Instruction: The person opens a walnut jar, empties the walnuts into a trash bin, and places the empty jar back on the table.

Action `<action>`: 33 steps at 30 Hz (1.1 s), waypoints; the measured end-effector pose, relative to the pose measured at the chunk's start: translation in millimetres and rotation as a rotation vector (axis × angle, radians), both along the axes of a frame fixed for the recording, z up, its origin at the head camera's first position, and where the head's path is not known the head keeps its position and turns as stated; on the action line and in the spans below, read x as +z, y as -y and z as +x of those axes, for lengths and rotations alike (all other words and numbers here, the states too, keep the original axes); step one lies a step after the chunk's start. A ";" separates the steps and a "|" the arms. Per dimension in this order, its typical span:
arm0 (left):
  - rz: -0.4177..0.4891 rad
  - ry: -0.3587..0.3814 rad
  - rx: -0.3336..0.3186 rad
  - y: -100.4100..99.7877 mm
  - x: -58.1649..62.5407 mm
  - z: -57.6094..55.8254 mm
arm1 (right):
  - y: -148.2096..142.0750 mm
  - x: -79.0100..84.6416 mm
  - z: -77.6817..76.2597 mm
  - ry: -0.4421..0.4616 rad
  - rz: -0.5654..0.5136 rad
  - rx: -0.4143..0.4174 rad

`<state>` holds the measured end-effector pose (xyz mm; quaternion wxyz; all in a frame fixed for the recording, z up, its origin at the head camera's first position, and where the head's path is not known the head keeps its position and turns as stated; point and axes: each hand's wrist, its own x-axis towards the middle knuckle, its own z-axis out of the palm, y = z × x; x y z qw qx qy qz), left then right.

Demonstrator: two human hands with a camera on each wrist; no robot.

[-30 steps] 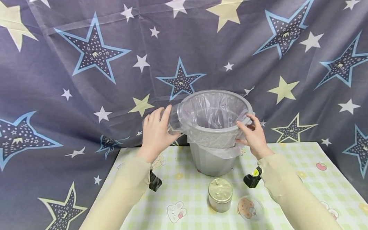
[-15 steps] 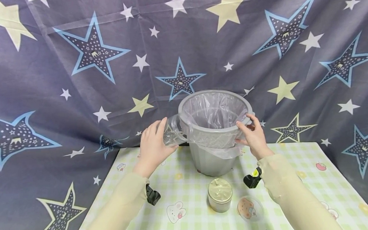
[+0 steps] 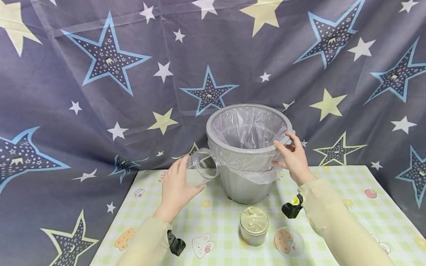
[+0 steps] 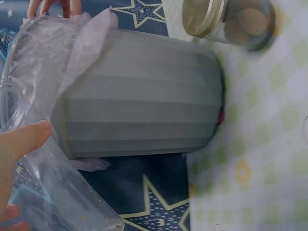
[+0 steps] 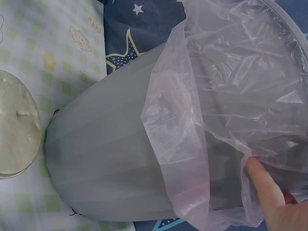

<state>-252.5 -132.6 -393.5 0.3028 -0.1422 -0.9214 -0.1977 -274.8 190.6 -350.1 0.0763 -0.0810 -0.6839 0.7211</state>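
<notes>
My left hand (image 3: 176,189) grips a clear, see-through jar (image 3: 197,172) by its side, just left of a grey trash can (image 3: 242,187). The jar leans with its uncovered mouth facing right and toward me, below the can's rim level. In the left wrist view my thumb lies along the jar's wall (image 4: 67,192). My right hand (image 3: 292,159) holds the can's rim at the right, thumb outside over the thin clear bag (image 5: 178,130) that lines the can and folds down over its outside. The can stands upright on the table.
A jar with a gold lid (image 3: 254,223) stands in front of the can; round brown pieces show through its wall in the left wrist view. Right of it lies a clear round disc (image 3: 299,247). The checked tablecloth (image 3: 210,213) reaches a star-patterned curtain (image 3: 132,113) behind.
My left hand has drawn the clear jar down and left, away from the can's rim, and turned its mouth more toward me. My right hand has stayed on the rim.
</notes>
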 end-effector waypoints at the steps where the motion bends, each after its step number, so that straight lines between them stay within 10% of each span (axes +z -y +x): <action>1: 0.014 0.014 -0.001 0.9 -3.3 1.1 | 0.0 0.0 0.1 0.001 0.001 0.002; 16: 0.208 0.252 0.039 13.1 -52.9 17.4 | -0.2 -0.3 -0.2 0.001 -0.004 0.009; 33: 0.441 0.333 0.014 23.3 -97.7 16.9 | -0.4 -1.0 0.2 0.002 -0.011 0.002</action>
